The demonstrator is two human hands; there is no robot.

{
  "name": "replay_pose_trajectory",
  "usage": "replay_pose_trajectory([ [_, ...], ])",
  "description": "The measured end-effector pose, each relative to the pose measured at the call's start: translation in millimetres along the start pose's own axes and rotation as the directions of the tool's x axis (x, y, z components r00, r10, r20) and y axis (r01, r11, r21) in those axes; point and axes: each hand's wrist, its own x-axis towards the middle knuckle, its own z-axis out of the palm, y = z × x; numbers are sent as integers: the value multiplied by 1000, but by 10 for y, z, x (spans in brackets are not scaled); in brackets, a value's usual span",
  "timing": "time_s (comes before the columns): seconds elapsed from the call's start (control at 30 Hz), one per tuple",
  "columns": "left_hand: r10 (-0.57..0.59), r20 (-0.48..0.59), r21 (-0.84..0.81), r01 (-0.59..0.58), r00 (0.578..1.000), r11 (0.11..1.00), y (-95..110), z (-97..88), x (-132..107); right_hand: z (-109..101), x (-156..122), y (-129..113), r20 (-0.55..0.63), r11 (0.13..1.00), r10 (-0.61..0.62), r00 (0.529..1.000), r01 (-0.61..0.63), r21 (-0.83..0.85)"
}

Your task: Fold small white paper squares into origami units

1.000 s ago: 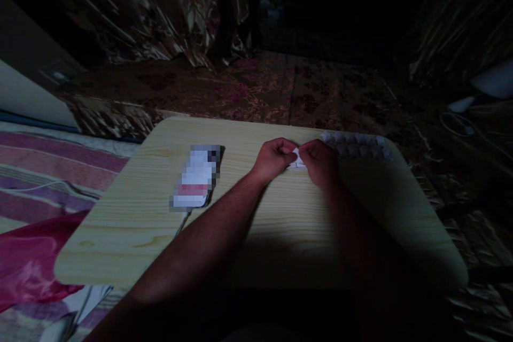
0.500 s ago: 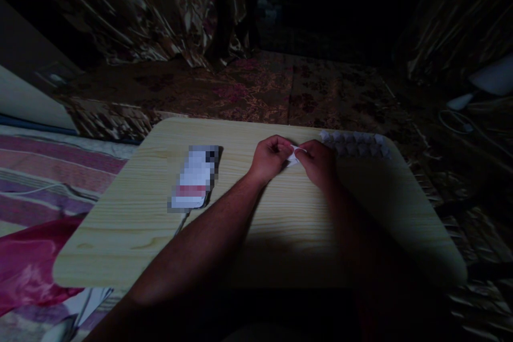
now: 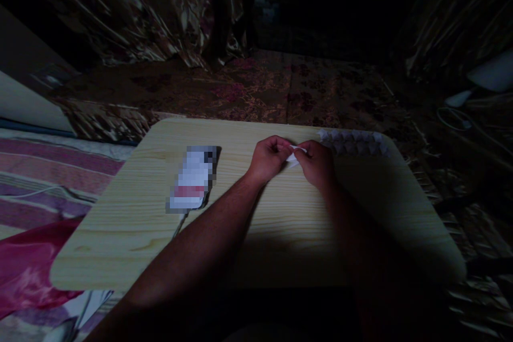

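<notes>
Both of my hands meet over the far middle of a light wooden table (image 3: 280,224). My left hand (image 3: 269,158) and my right hand (image 3: 317,162) pinch a small folded piece of white paper (image 3: 295,156) between their fingertips, just above the tabletop. Most of the paper is hidden by my fingers. Just right of my right hand, a row of several small folded white paper pieces (image 3: 355,142) lies along the table's far edge.
A phone (image 3: 192,179) lies face up on the left part of the table, with a cable running off the near edge. Striped bedding (image 3: 48,176) and red cloth (image 3: 24,262) lie to the left. Patterned fabric covers the floor behind; the room is dark.
The paper has been lifted and turned slightly between my fingertips; less of it shows now. My hands stay in nearly the same place.
</notes>
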Motion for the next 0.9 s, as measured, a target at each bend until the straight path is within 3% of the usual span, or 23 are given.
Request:
replay_pose_trajectory([
  [0.67,-51,28,-65,52,998,997,-4,-22,18,10,7,47,50,998,-2,999,0,57],
  [0.9,-80,11,-62,80,997,995,-11,-6,12,49,-2,43,-42,967,-79,996,87,241],
])
